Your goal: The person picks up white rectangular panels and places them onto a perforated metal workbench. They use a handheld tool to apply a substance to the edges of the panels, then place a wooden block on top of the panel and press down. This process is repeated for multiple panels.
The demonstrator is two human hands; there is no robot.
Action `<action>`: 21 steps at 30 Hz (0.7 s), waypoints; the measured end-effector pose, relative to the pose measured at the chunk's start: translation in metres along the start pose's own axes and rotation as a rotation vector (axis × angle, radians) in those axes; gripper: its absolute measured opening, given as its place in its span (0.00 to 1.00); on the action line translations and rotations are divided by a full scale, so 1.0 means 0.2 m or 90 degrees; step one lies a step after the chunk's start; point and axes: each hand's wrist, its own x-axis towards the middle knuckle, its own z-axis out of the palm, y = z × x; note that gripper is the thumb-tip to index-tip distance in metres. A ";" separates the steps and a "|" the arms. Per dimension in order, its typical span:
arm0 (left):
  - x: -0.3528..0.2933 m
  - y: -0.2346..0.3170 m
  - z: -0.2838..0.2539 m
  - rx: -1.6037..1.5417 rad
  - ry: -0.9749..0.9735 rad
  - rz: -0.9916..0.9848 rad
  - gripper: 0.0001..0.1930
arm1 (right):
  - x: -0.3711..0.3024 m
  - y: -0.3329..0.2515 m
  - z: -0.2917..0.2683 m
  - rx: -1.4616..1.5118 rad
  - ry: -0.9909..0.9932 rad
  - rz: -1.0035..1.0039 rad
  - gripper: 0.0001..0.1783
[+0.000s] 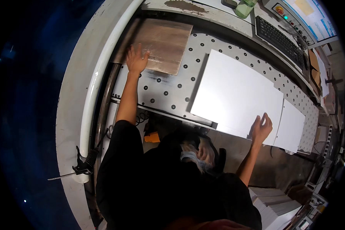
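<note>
My left hand (137, 60) rests with fingers spread on a brown, worn-looking flat board (168, 44) at the far left of a metal work table (172, 90) dotted with black round studs. Toward the right, my right hand (262, 129) is over the near edge of a large white sheet or stack of sheets (234, 90). Its fingers are bent and somewhat apart, and I see nothing held between them. A smaller white sheet (291, 124) lies just right of the large one, partly past the table's near edge.
A white curved rail (94, 88) bounds the left side. Behind the table are a keyboard (280, 40), a control panel with a screen (310, 19) and a green bottle (244, 8). White stacked sheets (276, 207) stand at the lower right. An air-gun-like black tool (86, 163) hangs at lower left.
</note>
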 end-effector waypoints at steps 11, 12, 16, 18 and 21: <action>0.13 -0.04 -0.24 -0.227 -0.183 -0.036 0.38 | -0.03 -0.92 0.53 0.017 -0.092 -0.166 0.25; 0.18 -0.15 -0.21 -0.314 -0.183 -0.028 0.38 | -0.03 -1.01 0.57 0.119 -0.146 -0.199 0.24; 0.16 -0.11 -0.21 -0.436 -0.057 -0.046 0.37 | -0.13 -1.22 0.59 0.328 -0.306 -0.220 0.26; 0.03 0.00 -0.21 -0.257 0.055 0.019 0.35 | -0.25 -1.18 0.66 0.248 -0.291 -0.322 0.30; -0.21 0.32 -0.13 -0.159 0.087 0.161 0.35 | -0.43 -1.05 0.70 0.059 -0.394 -0.366 0.37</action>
